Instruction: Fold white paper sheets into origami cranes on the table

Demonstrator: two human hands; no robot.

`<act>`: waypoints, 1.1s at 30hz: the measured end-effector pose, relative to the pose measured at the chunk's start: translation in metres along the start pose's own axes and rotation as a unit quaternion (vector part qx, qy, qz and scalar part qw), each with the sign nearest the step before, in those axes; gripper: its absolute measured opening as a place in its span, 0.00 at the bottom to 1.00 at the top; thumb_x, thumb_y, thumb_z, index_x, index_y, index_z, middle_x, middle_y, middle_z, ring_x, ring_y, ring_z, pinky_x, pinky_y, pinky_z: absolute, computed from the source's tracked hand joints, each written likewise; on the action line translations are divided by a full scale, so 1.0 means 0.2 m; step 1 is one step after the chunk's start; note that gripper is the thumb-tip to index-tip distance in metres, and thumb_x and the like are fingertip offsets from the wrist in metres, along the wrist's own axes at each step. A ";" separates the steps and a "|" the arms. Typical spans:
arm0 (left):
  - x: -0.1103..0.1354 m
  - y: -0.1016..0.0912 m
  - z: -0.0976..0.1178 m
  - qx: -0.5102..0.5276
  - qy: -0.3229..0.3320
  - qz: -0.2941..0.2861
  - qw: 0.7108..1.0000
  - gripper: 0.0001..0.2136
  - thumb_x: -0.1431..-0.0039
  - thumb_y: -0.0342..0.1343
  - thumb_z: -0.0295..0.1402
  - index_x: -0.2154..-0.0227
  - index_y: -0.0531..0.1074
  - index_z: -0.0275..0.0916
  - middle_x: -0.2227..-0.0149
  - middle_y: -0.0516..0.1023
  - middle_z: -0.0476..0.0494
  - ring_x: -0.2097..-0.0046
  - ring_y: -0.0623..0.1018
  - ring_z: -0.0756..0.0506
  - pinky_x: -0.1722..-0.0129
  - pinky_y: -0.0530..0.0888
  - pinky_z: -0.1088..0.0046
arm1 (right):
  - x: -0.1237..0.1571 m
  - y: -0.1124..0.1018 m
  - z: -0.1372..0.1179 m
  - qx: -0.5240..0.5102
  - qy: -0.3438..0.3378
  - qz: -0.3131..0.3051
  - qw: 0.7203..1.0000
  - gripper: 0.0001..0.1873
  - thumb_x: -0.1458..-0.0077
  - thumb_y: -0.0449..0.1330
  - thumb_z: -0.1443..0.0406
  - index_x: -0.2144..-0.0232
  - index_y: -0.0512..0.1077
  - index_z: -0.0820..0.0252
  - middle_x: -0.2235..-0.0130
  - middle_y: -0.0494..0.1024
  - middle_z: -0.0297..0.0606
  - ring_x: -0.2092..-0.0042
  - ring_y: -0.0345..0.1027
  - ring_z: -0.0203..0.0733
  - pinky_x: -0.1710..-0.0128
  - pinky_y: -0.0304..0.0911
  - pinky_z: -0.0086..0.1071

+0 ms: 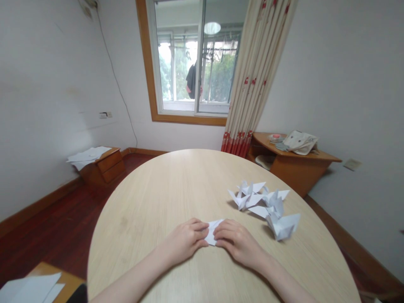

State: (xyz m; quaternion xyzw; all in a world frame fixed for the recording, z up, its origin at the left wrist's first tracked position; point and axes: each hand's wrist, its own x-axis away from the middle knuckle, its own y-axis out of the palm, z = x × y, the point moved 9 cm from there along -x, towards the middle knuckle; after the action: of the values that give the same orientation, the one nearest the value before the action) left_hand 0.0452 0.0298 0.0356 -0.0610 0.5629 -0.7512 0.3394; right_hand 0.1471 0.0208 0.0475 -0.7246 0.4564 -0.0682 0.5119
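A small folded piece of white paper (213, 230) lies on the round wooden table (164, 198) near its front edge. My left hand (187, 238) presses on the paper's left side with fingers curled and closed. From the right, my right hand (237, 242) grips the same paper with its fingers pressed together. Most of the paper is hidden under both hands. To the right of my hands sits a group of finished white origami cranes (265, 204).
A low wooden cabinet (102, 166) with loose white sheets stands by the left wall. A corner shelf (296, 162) carrying a bag is at the right, beside a curtain (255, 80) and window. More white sheets (30, 288) lie at the bottom left.
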 end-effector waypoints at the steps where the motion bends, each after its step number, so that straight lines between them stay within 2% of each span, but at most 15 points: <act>1: 0.00 0.00 0.00 0.006 0.000 0.000 1.000 0.09 0.35 0.52 0.33 0.56 0.75 0.42 0.50 0.76 0.46 0.49 0.72 0.45 0.50 0.71 0.69 | 0.00 0.00 0.00 -0.001 -0.002 -0.001 1.000 0.06 0.40 0.58 0.64 0.67 0.76 0.56 0.63 0.81 0.38 0.59 0.72 0.44 0.57 0.64 0.38; 5: 0.00 -0.02 0.02 0.014 0.000 0.001 1.000 0.10 0.33 0.49 0.32 0.56 0.75 0.42 0.50 0.76 0.47 0.49 0.72 0.45 0.50 0.71 0.69 | 0.00 0.00 0.01 -0.004 -0.002 0.002 1.000 0.05 0.42 0.61 0.62 0.66 0.76 0.56 0.62 0.81 0.38 0.57 0.71 0.45 0.56 0.64 0.39; 13: 0.00 0.00 0.00 0.015 0.003 0.001 1.000 0.12 0.32 0.48 0.32 0.55 0.75 0.42 0.50 0.77 0.45 0.49 0.72 0.45 0.50 0.72 0.68 | 0.00 0.02 0.01 -0.007 0.021 -0.003 1.000 0.14 0.34 0.50 0.63 0.65 0.74 0.57 0.62 0.79 0.40 0.58 0.71 0.43 0.58 0.66 0.36; 20: 0.00 0.00 -0.01 0.033 0.002 0.022 0.999 0.12 0.32 0.48 0.31 0.51 0.73 0.41 0.51 0.78 0.45 0.50 0.74 0.46 0.50 0.72 0.69 | 0.00 0.02 0.07 -0.027 0.081 0.029 0.996 0.11 0.35 0.49 0.63 0.69 0.68 0.58 0.62 0.73 0.40 0.59 0.68 0.43 0.58 0.66 0.37; 33: 0.00 -0.02 -0.02 0.035 -0.028 0.020 0.999 0.13 0.36 0.52 0.26 0.50 0.71 0.40 0.52 0.77 0.44 0.52 0.76 0.45 0.51 0.73 0.69 | 0.00 0.04 0.11 -0.060 0.121 0.039 0.990 0.06 0.40 0.50 0.69 0.69 0.63 0.57 0.59 0.67 0.40 0.55 0.65 0.44 0.54 0.63 0.39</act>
State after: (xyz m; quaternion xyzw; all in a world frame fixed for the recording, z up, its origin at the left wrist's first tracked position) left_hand 0.0421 0.0330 0.0373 -0.0588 0.5277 -0.7615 0.3717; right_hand 0.1553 0.0354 0.0298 -0.7221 0.5460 -0.1077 0.4109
